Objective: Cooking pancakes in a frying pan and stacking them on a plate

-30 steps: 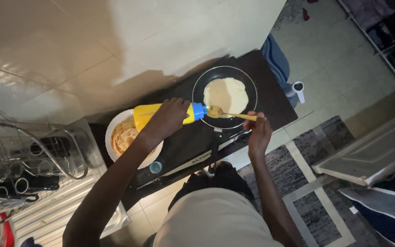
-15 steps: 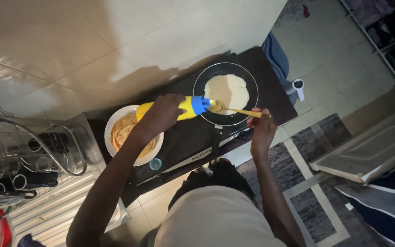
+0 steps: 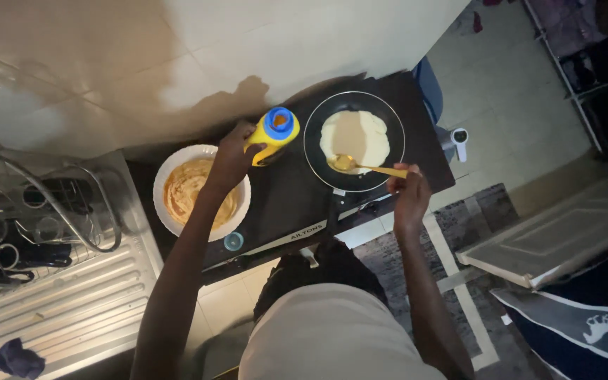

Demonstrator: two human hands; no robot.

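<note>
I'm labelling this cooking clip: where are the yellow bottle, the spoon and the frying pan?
yellow bottle point(image 3: 270, 136), head view, its yellow body.
spoon point(image 3: 344, 163), head view, its bowl.
frying pan point(image 3: 312, 141), head view, bare dark rim left of the batter.

I'm seeing the yellow bottle point(image 3: 270, 135) w/ blue neck sitting nearly upright above the black stovetop, open mouth showing orange inside, just left of the black frying pan point(image 3: 354, 141). The pan is sitting on the stove, holding a pale round pancake point(image 3: 355, 137), uneven at the edges. The gold spoon point(image 3: 367, 167) is lying across the pan's near rim, bowl resting on the pancake's lower-left edge, handle pointing right.
</note>
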